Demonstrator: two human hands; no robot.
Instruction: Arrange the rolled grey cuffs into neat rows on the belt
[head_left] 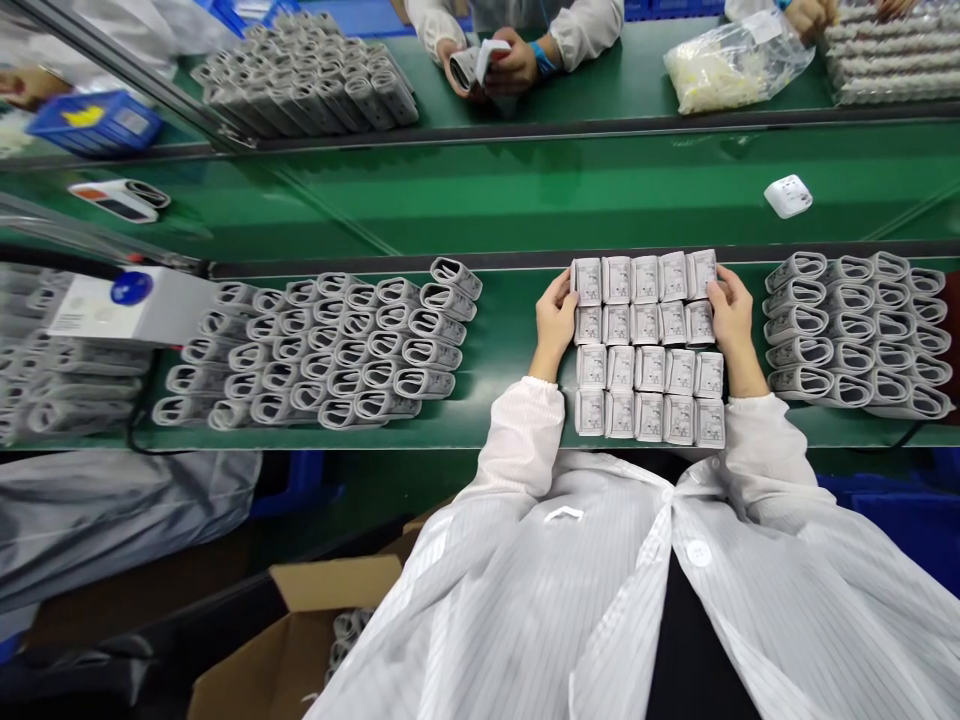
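Observation:
In front of me stands a block of rolled grey cuffs [648, 324] in several rows, with printed faces turned up. My left hand [556, 318] presses the left end of the far rows, thumb on the near side and fingers behind. At the opposite end my right hand [733, 312] holds the same rows, its thumb against the end cuff. The two hands squeeze these far rows between them. A narrow gap separates them from the nearer rows [649, 414], which neither hand touches. Some of my fingertips are hidden behind the cuffs.
Stacks of rolled cuffs stand left [330, 350] and right [855, 325]. Beyond lies a green conveyor [465, 190] carrying a white device [789, 196]. A co-worker's hands [514, 65] hold a device across it. A white box [161, 305] sits left; an open carton [247, 670] is below.

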